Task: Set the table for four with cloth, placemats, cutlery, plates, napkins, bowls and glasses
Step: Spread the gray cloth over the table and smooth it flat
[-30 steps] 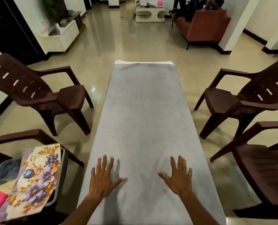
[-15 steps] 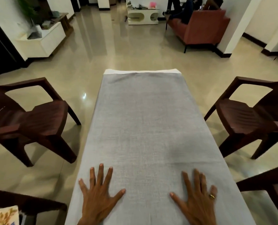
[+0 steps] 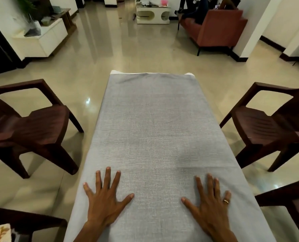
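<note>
Presently left hand (image 3: 104, 205) and right hand (image 3: 210, 208) press flat, fingers spread, on grey woven cloth (image 3: 152, 128); its long axis runs away from both.

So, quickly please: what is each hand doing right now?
Left hand: open, fingers spread flat on the grey cloth.
Right hand: open, flat on the cloth, holding nothing.

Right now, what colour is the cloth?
Grey, with a fine woven texture; the cloth shows best in the head view.
</note>
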